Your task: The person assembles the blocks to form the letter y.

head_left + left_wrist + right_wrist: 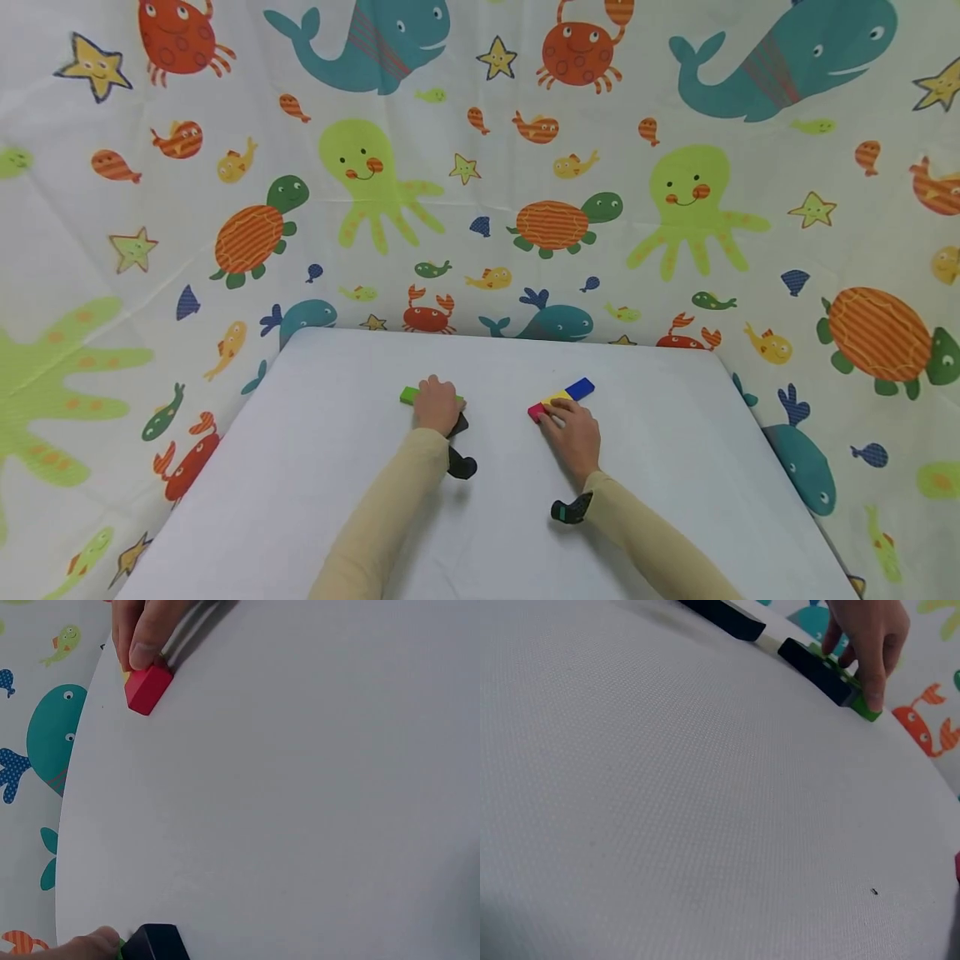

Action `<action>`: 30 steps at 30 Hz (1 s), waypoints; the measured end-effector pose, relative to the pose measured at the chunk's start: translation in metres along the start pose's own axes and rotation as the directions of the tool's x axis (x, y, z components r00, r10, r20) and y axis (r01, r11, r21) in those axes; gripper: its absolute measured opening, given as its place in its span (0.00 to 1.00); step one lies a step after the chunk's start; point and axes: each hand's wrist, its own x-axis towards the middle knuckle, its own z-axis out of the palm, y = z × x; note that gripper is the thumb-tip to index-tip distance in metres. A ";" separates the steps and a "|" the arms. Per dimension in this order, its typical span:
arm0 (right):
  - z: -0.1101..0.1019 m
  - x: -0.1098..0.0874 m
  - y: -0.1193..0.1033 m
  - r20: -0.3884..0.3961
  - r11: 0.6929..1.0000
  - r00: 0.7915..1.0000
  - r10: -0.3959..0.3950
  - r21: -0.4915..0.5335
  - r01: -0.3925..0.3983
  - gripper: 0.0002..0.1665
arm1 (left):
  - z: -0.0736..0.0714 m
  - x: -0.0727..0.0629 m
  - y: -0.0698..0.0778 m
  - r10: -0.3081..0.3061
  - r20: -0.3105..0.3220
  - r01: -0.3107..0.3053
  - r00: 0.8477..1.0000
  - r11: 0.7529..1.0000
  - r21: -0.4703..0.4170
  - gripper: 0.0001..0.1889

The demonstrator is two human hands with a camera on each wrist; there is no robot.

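Left sleeve (382, 521): long, beige, toward seven o'clock
Right sleeve (652, 533): matching, toward five o'clock
Wrist gadgets (461, 464): black; right one teal-marked

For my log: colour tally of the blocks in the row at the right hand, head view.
Row at the right hand:
Red block: 1
Yellow block: 1
Blue block: 1
Total: 3

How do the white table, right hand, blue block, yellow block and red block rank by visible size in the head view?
1. White table
2. Right hand
3. Blue block

Unranked: yellow block and red block; the right hand partly covers both, so their order is unsure.
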 end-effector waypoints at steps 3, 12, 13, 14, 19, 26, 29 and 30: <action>0.001 -0.001 0.000 -0.011 1.000 1.000 0.011 0.004 -0.011 0.19 | 0.002 -0.001 0.002 -0.004 0.001 0.004 1.000 1.000 -0.023 0.14; 0.000 0.004 0.000 0.001 0.995 0.998 0.061 0.083 -0.061 0.23 | 0.004 0.000 0.006 -0.012 -0.010 0.012 1.000 1.000 0.004 0.14; 0.001 0.005 0.001 0.001 0.994 0.998 0.066 0.087 -0.065 0.23 | 0.004 0.000 0.006 -0.013 -0.007 0.013 1.000 1.000 0.008 0.14; 0.001 0.005 0.001 0.002 0.993 0.998 0.070 0.093 -0.070 0.23 | 0.003 -0.001 0.007 -0.014 0.000 0.014 1.000 1.000 0.010 0.14; 0.002 0.005 0.001 0.009 0.992 0.996 0.085 0.097 -0.086 0.23 | 0.000 -0.002 0.010 -0.027 0.043 0.027 0.999 1.000 0.005 0.14; 0.004 0.006 0.001 0.012 0.991 0.996 0.093 0.095 -0.094 0.24 | 0.013 -0.002 0.013 0.061 -0.048 -0.062 0.997 0.998 -0.029 0.12; 0.004 0.006 0.001 0.016 0.991 0.995 0.098 0.089 -0.099 0.23 | 0.019 -0.002 0.018 0.110 -0.046 -0.112 0.993 0.992 -0.052 0.12; 0.004 0.006 0.001 0.020 0.991 0.995 0.099 0.084 -0.101 0.23 | 0.021 -0.001 0.020 0.125 -0.038 -0.128 0.991 0.989 -0.076 0.12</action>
